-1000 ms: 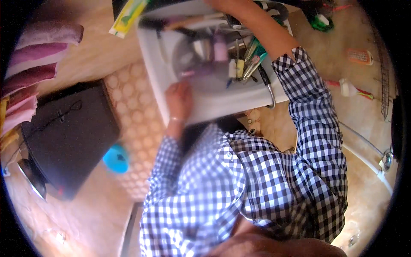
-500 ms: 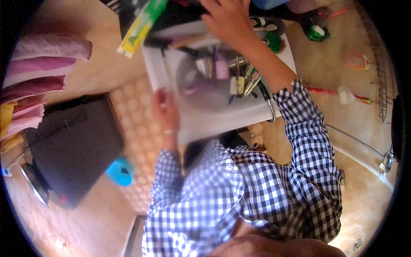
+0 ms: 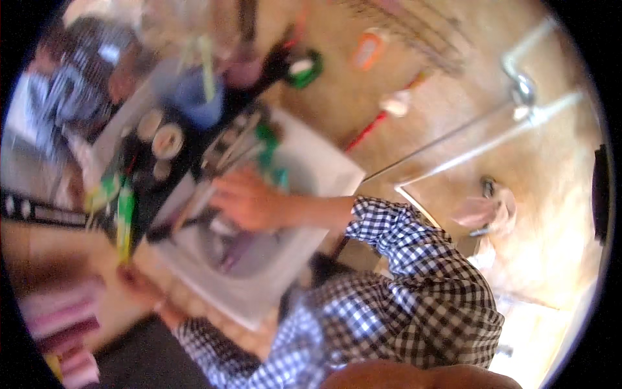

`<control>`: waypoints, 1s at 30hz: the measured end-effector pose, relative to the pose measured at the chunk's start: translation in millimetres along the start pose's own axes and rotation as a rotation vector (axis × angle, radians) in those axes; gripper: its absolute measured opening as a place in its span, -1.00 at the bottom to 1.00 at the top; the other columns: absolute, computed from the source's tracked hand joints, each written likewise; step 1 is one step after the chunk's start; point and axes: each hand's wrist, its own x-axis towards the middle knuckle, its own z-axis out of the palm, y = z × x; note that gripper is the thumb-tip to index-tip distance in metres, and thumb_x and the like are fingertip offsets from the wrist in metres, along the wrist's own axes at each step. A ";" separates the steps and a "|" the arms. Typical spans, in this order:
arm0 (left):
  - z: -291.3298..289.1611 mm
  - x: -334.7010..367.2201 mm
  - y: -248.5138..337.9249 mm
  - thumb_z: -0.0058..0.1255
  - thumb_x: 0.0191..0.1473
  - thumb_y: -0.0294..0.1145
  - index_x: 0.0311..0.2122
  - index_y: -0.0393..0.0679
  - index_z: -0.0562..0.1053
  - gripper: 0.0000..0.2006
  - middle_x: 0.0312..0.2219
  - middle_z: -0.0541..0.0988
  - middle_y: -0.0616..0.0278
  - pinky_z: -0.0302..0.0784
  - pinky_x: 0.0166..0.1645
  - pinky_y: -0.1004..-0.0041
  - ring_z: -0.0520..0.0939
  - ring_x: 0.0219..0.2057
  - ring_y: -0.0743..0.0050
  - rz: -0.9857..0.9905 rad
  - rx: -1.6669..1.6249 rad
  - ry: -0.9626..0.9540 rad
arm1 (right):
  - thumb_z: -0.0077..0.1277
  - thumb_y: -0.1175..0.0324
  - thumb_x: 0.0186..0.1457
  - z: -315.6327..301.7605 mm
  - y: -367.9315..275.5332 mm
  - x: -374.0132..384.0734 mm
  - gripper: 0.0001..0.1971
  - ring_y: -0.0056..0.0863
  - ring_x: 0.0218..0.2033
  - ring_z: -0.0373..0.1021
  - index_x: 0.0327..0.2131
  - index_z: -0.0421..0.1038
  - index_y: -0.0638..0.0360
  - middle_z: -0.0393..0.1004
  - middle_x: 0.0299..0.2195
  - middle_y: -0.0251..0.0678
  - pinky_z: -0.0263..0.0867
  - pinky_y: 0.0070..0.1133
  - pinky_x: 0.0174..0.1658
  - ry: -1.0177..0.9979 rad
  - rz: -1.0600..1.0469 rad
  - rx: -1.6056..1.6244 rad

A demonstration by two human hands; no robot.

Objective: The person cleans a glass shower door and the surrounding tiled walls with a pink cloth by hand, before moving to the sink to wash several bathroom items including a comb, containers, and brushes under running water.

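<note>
A white sink [image 3: 301, 275] stands in front of me, its basin full of small items that are blurred by motion. Over the basin is my right hand [image 3: 249, 198], fingers pointing left among the items; whether they grip anything is smeared. My left hand [image 3: 139, 285] is stretched out to the left of the sink, by the lower end of a long green and yellow packet [image 3: 125, 217]. Blur hides whether its fingers touch or hold the packet. Green bristles [image 3: 265, 139] show beyond my right hand, at the sink's far side.
Behind the sink a dark shelf [image 3: 146, 175] carries round pots [image 3: 167, 141] and a blue cup [image 3: 201, 104]. A figure in checked clothing [image 3: 71, 84] appears at the upper left. Brushes [image 3: 395, 104] and pipes [image 3: 466, 152] are along the right wall; pink towels [image 3: 68, 318] hang lower left.
The view has swung toward the left. My left hand has gone from beside the sink's left edge to the packet's lower end. My right hand has come back from beyond the sink over the basin.
</note>
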 end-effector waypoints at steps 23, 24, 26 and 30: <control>-13.9 -21.9 -71.0 0.04 0.02 -0.15 -0.07 -0.07 0.43 -0.63 -0.57 0.48 0.17 0.35 -0.41 0.32 0.43 -0.55 0.35 0.019 0.167 0.101 | -0.13 -0.01 0.04 -274.4 160.8 138.9 -0.53 -0.11 -0.32 0.37 -0.35 0.45 0.30 0.47 -0.35 -0.02 0.24 -0.31 -0.19 -0.223 0.949 -0.477; -10.7 -29.8 -61.0 0.04 0.03 -0.17 -0.08 -0.08 0.43 -0.64 -0.58 0.47 0.19 0.35 -0.41 0.33 0.41 -0.55 0.37 -0.005 0.127 0.093 | -0.15 -0.06 0.04 -271.4 173.7 137.5 -0.49 -0.12 -0.31 0.38 -0.37 0.46 0.29 0.47 -0.36 -0.01 0.25 -0.31 -0.18 -0.262 0.993 -0.573; -23.5 -44.3 -44.0 0.03 0.04 -0.21 -0.08 -0.10 0.44 -0.66 -0.61 0.41 0.25 0.33 -0.43 0.38 0.35 -0.56 0.43 -0.069 0.009 0.069 | -0.14 -0.04 0.04 -264.7 197.9 132.3 -0.51 -0.13 -0.31 0.38 -0.37 0.46 0.29 0.47 -0.35 -0.02 0.25 -0.32 -0.18 -0.286 0.981 -0.564; -31.6 -69.1 3.4 0.04 0.03 -0.22 -0.09 -0.12 0.44 -0.66 -0.60 0.40 0.23 0.33 -0.42 0.40 0.35 -0.56 0.44 -0.253 0.136 -0.009 | -0.12 0.03 0.04 -263.8 204.5 127.7 -0.57 -0.19 -0.30 0.38 -0.33 0.44 0.28 0.47 -0.34 -0.06 0.26 -0.36 -0.17 -0.283 0.966 -0.557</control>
